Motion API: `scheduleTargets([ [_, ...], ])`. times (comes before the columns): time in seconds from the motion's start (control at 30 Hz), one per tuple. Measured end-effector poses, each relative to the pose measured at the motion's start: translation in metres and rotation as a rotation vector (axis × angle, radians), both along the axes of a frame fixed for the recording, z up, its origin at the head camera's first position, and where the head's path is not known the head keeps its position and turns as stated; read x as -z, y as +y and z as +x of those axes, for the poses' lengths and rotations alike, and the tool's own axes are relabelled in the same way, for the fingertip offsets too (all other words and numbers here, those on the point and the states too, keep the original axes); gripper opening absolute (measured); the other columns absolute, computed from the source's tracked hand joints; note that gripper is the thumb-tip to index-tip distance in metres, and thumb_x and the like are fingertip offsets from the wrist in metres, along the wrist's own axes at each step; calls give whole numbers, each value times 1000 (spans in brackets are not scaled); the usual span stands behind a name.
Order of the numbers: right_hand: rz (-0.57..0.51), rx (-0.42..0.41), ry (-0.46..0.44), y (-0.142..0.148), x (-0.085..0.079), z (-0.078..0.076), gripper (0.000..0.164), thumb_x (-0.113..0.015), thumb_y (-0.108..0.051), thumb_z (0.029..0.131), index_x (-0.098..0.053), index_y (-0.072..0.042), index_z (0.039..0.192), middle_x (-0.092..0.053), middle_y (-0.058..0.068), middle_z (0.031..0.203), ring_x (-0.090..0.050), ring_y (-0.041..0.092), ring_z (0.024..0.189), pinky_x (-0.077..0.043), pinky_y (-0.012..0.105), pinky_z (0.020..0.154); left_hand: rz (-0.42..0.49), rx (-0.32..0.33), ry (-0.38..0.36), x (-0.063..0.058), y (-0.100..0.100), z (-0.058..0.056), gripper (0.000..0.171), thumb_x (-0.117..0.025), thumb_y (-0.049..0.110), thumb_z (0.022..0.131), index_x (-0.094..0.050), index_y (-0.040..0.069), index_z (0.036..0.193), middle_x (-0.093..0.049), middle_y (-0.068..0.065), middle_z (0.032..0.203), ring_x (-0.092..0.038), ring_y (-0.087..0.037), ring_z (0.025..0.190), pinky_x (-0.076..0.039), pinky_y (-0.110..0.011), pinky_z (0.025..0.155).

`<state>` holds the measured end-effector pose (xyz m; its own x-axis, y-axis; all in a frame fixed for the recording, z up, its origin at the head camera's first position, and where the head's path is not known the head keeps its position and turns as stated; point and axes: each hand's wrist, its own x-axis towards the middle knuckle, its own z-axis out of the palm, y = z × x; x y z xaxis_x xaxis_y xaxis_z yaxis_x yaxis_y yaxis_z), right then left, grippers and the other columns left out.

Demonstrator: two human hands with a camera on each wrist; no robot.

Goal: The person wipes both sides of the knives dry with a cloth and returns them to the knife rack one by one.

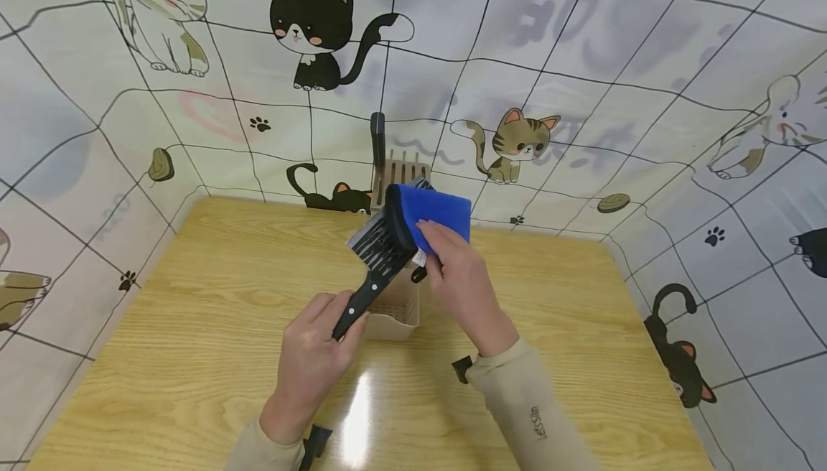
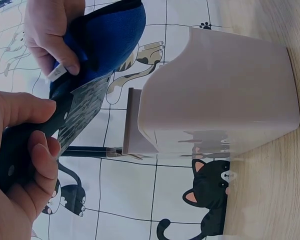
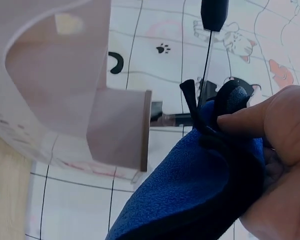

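In the head view my left hand (image 1: 313, 349) grips the black riveted handle of a broad kitchen knife (image 1: 375, 245), its blade slanting up to the right. My right hand (image 1: 464, 288) pinches a blue cloth (image 1: 439, 211) with black edging, which is folded over the blade and hides its middle. A corner of the blade shows beyond the cloth. From the left wrist, the thumb and fingers curl round the handle, and a white tag hangs from the cloth. In the right wrist view the cloth (image 3: 185, 170) drapes about the thin blade edge.
Behind and beneath the knife stands a light beige knife holder (image 1: 393, 326) with a slotted back section (image 1: 413, 173) and an open front bin. Another black-handled knife (image 1: 378, 141) sits upright in it. A wooden table (image 1: 245, 277) meets a cat-print sheet at the back and sides.
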<state>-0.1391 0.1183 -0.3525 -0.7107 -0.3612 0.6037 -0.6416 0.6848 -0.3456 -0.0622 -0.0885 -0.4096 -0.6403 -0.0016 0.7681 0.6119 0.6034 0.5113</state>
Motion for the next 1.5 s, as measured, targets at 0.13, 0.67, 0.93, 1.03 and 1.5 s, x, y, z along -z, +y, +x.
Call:
scheduleTargets([
  [0.13, 25, 36, -10, 4, -3, -8, 38, -64, 10, 93, -66, 6, 131, -67, 25, 130, -64, 40, 122, -52, 51, 102, 5, 3, 1, 0, 1, 0, 19, -81, -1, 80, -76, -5, 98, -66, -9, 81, -53, -9, 60, -43, -16, 49],
  [0.67, 154, 121, -77, 11, -10, -35, 42, -60, 6, 94, -61, 9, 136, -60, 25, 141, -56, 40, 134, -44, 49, 112, 4, 18, 13, 2, 3, 2, 19, -79, 0, 81, -76, -4, 99, -64, -7, 79, -52, -10, 59, -44, -17, 49],
  [0.93, 221, 81, 36, 8, -9, -34, 38, -61, 14, 88, -69, 8, 125, -67, 24, 131, -64, 40, 123, -49, 47, 107, -43, 0, 7, 3, 2, 4, 18, -79, 1, 82, -76, -5, 99, -64, -7, 79, -51, -8, 58, -42, -16, 48],
  [1.03, 223, 62, 78, 6, -9, -31, 37, -61, 14, 88, -70, 8, 123, -69, 24, 128, -66, 41, 120, -51, 49, 103, -44, -1, 1, 3, 2, 4, 19, -80, 1, 82, -76, -6, 99, -65, -7, 80, -53, -8, 59, -44, -17, 49],
  [1.5, 260, 9, 77, -17, -7, -1, 38, -69, 9, 90, -72, 0, 126, -68, 16, 133, -64, 35, 125, -58, 50, 82, -5, 14, 25, 2, 3, 1, 18, -77, -1, 81, -76, -4, 99, -64, -6, 79, -51, -10, 58, -42, -17, 49],
])
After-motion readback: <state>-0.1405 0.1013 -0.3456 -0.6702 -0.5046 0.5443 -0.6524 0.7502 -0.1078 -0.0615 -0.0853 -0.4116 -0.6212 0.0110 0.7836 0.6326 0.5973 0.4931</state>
